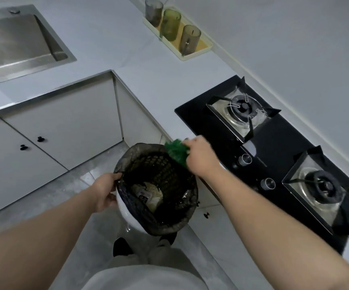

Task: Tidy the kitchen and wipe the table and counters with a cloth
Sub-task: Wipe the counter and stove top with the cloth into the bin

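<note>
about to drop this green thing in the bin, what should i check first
1. Bin steady: ok, the left hand grips the black-lined white round bin at its rim.
2. Hold: ok, the right hand grips the crumpled green wad.
3. Wad over the opening: cannot tell, it sits at the far rim.
4. Room inside: ok, pale scraps lie low at the bottom.
5. Wad is rubbish, not the wiping cloth: cannot tell.

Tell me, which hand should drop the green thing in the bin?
The right hand, probably. It grips the green thing right at the rim of the bin, while the left hand is busy holding the bin.
</note>
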The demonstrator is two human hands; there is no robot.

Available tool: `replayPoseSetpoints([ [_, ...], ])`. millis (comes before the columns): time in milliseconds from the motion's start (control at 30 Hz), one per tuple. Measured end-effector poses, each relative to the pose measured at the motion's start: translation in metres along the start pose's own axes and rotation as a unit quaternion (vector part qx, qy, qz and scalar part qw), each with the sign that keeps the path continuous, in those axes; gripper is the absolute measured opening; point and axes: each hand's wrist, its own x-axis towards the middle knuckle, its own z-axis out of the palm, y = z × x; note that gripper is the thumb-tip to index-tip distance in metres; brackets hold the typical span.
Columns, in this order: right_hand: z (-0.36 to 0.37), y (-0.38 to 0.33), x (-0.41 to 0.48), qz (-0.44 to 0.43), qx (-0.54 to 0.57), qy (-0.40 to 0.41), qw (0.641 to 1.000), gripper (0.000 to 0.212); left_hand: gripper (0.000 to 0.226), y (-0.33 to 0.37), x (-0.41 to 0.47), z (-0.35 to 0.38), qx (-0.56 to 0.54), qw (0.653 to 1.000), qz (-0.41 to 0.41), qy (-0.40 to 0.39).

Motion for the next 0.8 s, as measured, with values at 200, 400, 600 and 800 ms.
replayPoseSetpoints([
  [200,-0.088,0.082,0.034,0.098,-0.188,0.067,0.975,0.052,0.03,-0.006,-0.013,0.012,0.017,1.0,0.012,0.012],
  [400,-0.076,0.142,0.033,0.146,-0.228,-0.085,0.959,0.06,0.029,-0.027,-0.013,0.022,-0.005,0.999,0.007,0.052],
  [600,-0.058,0.133,0.031,0.049,-0.301,-0.062,0.95,0.036,0.029,-0.046,-0.019,0.034,-0.037,0.996,0.002,0.08],
  [800,-0.026,0.106,-0.004,-0.022,-0.298,-0.038,0.954,0.025,0.028,-0.051,-0.025,0.04,-0.037,0.995,-0.001,0.093],
])
